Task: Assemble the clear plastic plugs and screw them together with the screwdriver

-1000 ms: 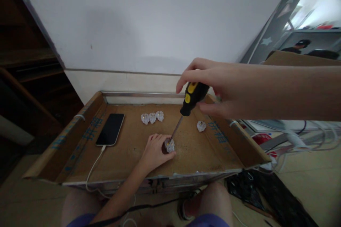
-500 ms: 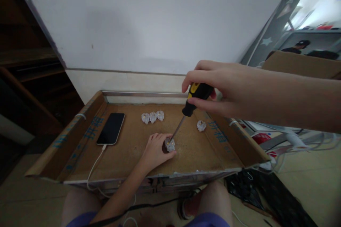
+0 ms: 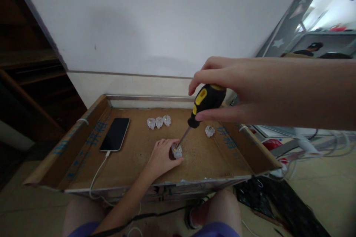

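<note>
My right hand [image 3: 219, 92] grips the handle of a black and yellow screwdriver [image 3: 206, 100], fingers and thumb on either side. Its slim shaft slants down to the left, and the tip meets a small clear plastic part [image 3: 177, 152] with brass-coloured metal bits. Around that part my left hand [image 3: 164, 155] is closed, thumb in front and fingers behind, pressing it to the cardboard. Three similar clear parts [image 3: 159, 122] lie in a row farther back. One more clear part [image 3: 210, 131] rests to the right. The exact contact of the tip is too small to make out.
A cardboard-lined tray [image 3: 144, 170] with raised sides forms the work surface, against a white wall [image 3: 167, 26]. On its left lies a phone [image 3: 115, 134] with a white cable [image 3: 97, 174]. Black plastic [image 3: 267, 196] covers floor at right. A person [image 3: 311, 49] is far behind.
The right hand has loosened and shifted slightly around the screwdriver handle, showing more of it; the wrist has risen a little. The left hand and the clear part stay in place.
</note>
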The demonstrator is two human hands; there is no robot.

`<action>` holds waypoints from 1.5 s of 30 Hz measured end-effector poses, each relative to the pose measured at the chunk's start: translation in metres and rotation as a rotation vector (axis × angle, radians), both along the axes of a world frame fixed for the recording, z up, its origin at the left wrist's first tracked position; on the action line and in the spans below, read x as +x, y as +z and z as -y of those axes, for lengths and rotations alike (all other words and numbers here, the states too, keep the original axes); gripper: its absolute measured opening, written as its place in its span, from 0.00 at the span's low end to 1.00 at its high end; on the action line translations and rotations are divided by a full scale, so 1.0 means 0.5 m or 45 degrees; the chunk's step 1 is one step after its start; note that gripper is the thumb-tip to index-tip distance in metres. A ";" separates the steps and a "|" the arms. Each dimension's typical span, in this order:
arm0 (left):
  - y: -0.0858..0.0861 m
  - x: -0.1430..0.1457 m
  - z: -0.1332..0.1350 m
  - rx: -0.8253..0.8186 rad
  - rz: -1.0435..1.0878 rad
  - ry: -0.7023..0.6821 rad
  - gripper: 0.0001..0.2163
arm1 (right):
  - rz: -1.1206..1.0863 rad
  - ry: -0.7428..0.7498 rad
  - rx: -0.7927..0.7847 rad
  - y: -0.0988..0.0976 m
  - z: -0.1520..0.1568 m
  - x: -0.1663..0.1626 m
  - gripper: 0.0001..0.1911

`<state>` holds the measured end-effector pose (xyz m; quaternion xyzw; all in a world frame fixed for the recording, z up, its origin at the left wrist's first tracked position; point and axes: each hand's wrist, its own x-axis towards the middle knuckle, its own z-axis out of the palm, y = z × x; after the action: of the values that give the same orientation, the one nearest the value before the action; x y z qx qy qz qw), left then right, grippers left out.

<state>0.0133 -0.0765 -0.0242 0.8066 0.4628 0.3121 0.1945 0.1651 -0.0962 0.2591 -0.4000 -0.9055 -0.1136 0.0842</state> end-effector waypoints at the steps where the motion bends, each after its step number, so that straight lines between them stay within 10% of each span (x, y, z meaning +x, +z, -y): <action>1: 0.000 0.000 0.000 -0.005 0.000 0.000 0.25 | -0.002 -0.005 -0.017 -0.002 -0.001 -0.002 0.14; 17: -0.005 0.003 -0.008 -0.050 0.024 0.098 0.26 | -0.475 0.147 0.004 -0.058 -0.031 -0.013 0.11; 28: -0.011 0.008 -0.004 -0.034 0.005 0.154 0.25 | -1.829 0.364 -0.431 -0.145 -0.083 -0.045 0.19; 36: -0.006 0.003 0.000 0.010 -0.008 0.104 0.24 | -1.337 -0.048 0.304 -0.132 -0.061 -0.016 0.11; 45: 0.005 -0.001 0.003 0.001 0.046 0.099 0.23 | -1.797 0.271 -0.488 -0.128 -0.048 -0.034 0.12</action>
<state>0.0127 -0.0779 -0.0218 0.7823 0.4901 0.3340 0.1903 0.1480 -0.0724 0.1953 -0.2955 -0.6738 0.3397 0.5859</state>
